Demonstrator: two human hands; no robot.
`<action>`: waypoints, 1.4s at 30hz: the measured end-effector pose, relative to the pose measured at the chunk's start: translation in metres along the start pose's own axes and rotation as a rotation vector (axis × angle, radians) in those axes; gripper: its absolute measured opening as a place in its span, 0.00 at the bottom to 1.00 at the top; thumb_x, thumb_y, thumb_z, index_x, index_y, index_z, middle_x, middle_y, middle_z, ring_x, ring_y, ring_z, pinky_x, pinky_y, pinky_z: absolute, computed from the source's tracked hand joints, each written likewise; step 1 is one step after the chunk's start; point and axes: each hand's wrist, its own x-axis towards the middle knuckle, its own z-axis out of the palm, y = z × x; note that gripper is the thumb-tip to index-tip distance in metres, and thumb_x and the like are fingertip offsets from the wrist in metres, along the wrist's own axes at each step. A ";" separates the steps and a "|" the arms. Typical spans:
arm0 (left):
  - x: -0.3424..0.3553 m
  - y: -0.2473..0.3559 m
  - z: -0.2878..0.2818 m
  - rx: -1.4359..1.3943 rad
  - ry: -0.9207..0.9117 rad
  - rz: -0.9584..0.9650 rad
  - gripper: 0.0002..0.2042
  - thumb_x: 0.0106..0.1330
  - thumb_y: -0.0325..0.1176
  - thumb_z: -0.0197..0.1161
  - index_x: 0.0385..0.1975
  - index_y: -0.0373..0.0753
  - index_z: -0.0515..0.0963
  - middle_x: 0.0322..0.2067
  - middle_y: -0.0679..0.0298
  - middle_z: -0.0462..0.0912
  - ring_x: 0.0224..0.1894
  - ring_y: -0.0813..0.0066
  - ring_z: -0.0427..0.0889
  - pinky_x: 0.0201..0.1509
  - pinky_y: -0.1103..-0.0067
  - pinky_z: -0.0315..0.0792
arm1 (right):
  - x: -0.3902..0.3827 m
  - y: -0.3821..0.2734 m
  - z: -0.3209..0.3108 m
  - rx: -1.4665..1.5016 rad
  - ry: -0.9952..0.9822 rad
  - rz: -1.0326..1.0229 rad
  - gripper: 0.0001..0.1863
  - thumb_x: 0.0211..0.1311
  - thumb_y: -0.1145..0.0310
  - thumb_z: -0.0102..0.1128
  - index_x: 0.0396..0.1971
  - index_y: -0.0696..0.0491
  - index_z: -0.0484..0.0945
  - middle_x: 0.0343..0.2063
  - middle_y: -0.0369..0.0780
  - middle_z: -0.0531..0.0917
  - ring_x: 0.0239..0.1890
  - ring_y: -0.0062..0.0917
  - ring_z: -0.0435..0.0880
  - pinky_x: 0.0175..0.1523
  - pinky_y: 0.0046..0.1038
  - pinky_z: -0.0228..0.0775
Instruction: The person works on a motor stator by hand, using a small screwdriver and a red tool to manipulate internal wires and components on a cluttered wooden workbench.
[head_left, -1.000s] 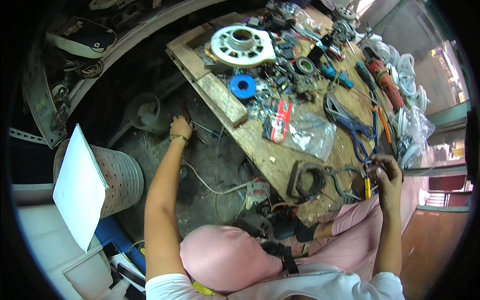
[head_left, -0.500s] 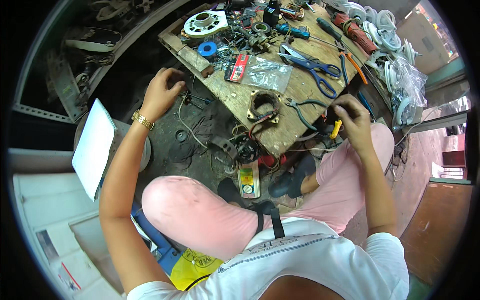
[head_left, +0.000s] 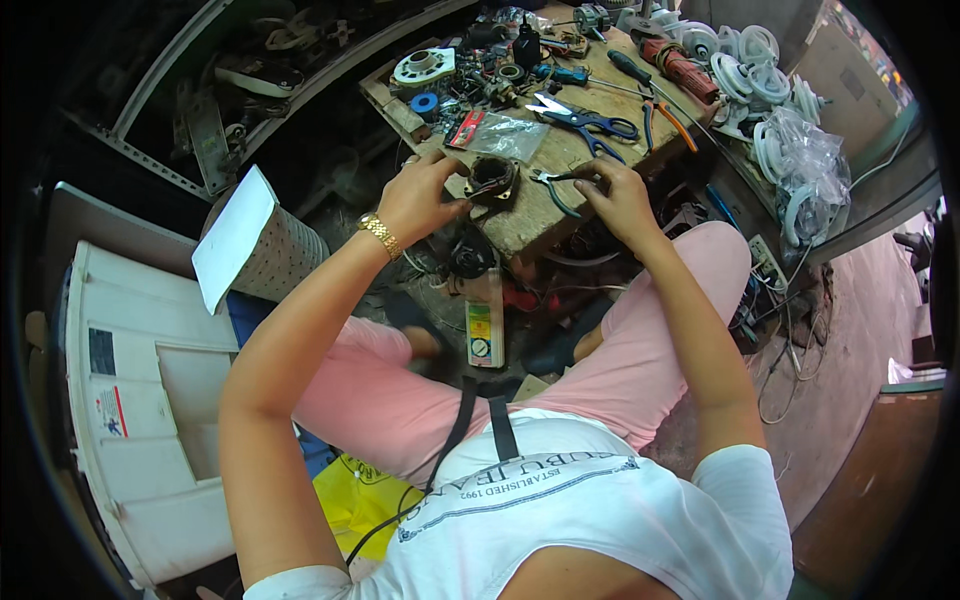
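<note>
At the near corner of the wooden bench, my left hand [head_left: 425,203] reaches the left side of a square motor stator [head_left: 492,183] with a dark wound coil. Its thumb and fingers are apart at the stator's edge; a gold watch is on that wrist. My right hand [head_left: 618,205] has its fingers curled at the upper handle of the small cutting pliers [head_left: 562,196], whose jaws point toward the stator. The other handle curves down along the bench edge. Beyond the stator lies a clear plastic bag [head_left: 508,137] with a red header, beside blue-handled scissors [head_left: 590,125].
Loose metal parts, a blue tape roll [head_left: 425,104] and a white round casting [head_left: 424,67] crowd the bench's far left. A screwdriver [head_left: 630,68], orange-handled pliers [head_left: 668,122] and a red grinder [head_left: 680,70] lie right. A yellow-faced meter [head_left: 484,335] stands below, between my legs.
My left hand has come right, up to the stator. My right hand has moved in to the cutting pliers, and the small yellow piece beside it no longer shows. The whole view has shifted.
</note>
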 end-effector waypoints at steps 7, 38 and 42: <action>0.013 -0.019 0.056 -0.067 0.044 -0.163 0.27 0.51 0.39 0.76 0.53 0.46 0.76 0.59 0.56 0.73 0.54 0.49 0.77 0.56 0.64 0.74 | -0.003 0.014 0.032 -0.138 -0.052 -0.156 0.19 0.55 0.65 0.70 0.46 0.53 0.80 0.45 0.46 0.80 0.50 0.44 0.79 0.54 0.41 0.71; 0.000 -0.069 0.073 -0.894 -0.267 -0.251 0.09 0.65 0.25 0.63 0.43 0.33 0.78 0.34 0.62 0.85 0.40 0.80 0.81 0.47 0.77 0.74 | 0.066 0.021 0.108 -0.021 -0.388 -0.354 0.21 0.38 0.69 0.75 0.37 0.55 0.79 0.61 0.46 0.72 0.60 0.47 0.71 0.64 0.41 0.66; -0.001 -0.065 0.073 -1.110 -0.335 -0.363 0.11 0.65 0.26 0.64 0.46 0.33 0.76 0.36 0.62 0.84 0.41 0.80 0.80 0.48 0.78 0.74 | 0.063 0.021 0.104 -0.047 -0.365 -0.368 0.23 0.41 0.67 0.76 0.41 0.52 0.81 0.62 0.46 0.72 0.62 0.47 0.70 0.65 0.41 0.65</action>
